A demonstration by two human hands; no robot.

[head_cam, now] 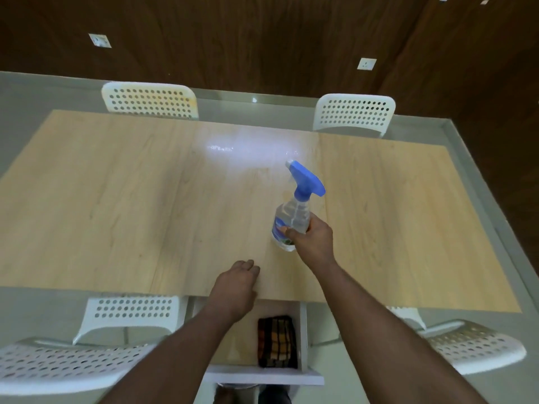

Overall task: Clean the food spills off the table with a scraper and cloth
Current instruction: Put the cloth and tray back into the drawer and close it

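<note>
My right hand (313, 239) grips the body of a clear spray bottle (293, 217) with a blue trigger head, held upright just above the light wooden table (116, 199), nozzle pointing away to the left. My left hand (236, 287) rests near the table's front edge with its fingers loosely curled and holds nothing. Below it an open white drawer (304, 339) holds a folded dark checked cloth (277, 342). A wet sheen (221, 147) shows on the far middle of the table. I see no scraper.
Two white perforated chairs (150, 100) (354, 113) stand at the table's far side. More white chairs (131, 313) (478, 345) stand at the near side, left and right of the drawer. A dark wooden wall with sockets is behind.
</note>
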